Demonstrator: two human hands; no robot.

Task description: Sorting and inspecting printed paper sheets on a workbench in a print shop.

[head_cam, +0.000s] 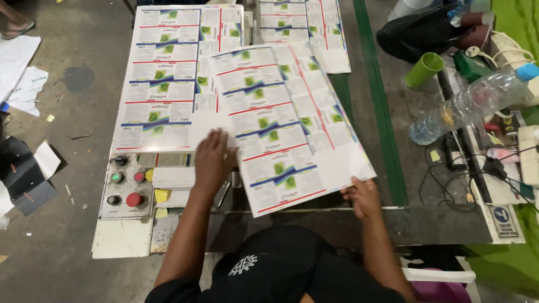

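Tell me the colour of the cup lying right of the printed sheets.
Green; the plastic cup shows best in the head view.

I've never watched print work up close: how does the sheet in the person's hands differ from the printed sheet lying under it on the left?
The held sheet lies skewed, turned at an angle; the lower sheet lies square to the table edge. The held sheet has the left hand flat on it and the right hand pinching its near corner; the lower sheet is untouched. The held sheet shows whole, and it partly covers the lower sheet. Both carry rows of the same green, blue and red labels.
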